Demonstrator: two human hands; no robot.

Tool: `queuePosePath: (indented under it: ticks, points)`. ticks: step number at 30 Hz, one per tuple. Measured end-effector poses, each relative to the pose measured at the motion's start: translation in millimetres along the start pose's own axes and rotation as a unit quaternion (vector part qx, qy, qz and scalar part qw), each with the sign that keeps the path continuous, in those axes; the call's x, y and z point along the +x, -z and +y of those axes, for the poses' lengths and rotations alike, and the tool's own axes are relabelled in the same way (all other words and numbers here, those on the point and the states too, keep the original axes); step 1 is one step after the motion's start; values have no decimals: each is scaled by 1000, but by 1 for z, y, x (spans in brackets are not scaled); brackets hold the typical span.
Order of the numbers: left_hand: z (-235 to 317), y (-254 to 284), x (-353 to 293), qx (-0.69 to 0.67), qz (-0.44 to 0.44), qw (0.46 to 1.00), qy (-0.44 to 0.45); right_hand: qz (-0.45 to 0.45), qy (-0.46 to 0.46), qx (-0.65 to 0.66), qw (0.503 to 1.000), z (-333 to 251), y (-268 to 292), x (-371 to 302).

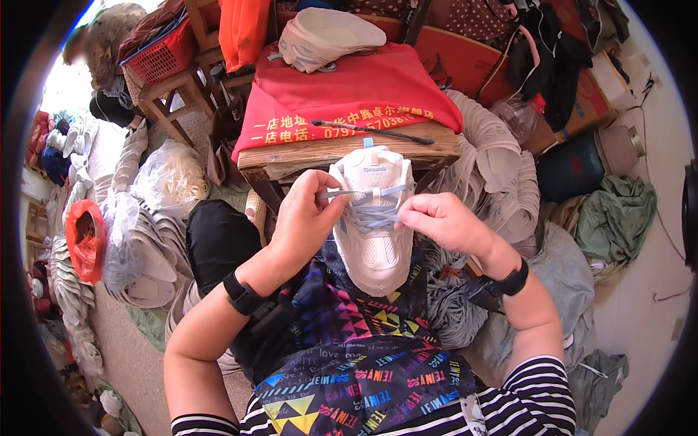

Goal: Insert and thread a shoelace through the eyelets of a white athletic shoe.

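A white shoe upper (pixel 372 251) rests toe toward me, between my lap and the front of a wooden stand. A blue-grey shoelace (pixel 374 216) crosses its tongue in several rows. My left hand (pixel 309 214) is closed in a pinch on a stretch of the lace, at the upper's left edge. On the opposite side, my right hand (pixel 440 220) pinches at the lace by the eyelet edge; its fingertips partly hide the spot. Just beyond the upper, a thin dark tool (pixel 371 132) lies across the stand.
A red cloth (pixel 342 91) covers the wooden stand (pixel 291 156), with another pale upper (pixel 331 36) on top. Stacked uppers (pixel 502 156) and bundled grey laces (pixel 454 305) sit to the right. More uppers, plastic bags and an orange bag (pixel 86 240) line the left.
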State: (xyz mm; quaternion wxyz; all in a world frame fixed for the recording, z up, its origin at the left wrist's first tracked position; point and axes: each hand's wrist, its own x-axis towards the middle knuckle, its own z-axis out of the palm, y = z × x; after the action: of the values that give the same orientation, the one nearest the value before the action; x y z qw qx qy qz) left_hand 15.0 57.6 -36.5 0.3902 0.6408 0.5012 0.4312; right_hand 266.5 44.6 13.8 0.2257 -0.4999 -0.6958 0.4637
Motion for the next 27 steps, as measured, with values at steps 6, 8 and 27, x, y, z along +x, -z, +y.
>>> queuePosePath:
  ticks: [6,8,27]
  points:
    - [-1,14,5,72,-37,993,-92,16,20,91,996,7,4,13]
    - [-5,21,5,-140,-71,985,69,40,37,1,998,-2,4,15]
    - [-2,19,-6,-75,-94,988,92,6,135,-344,929,-31,-5,25]
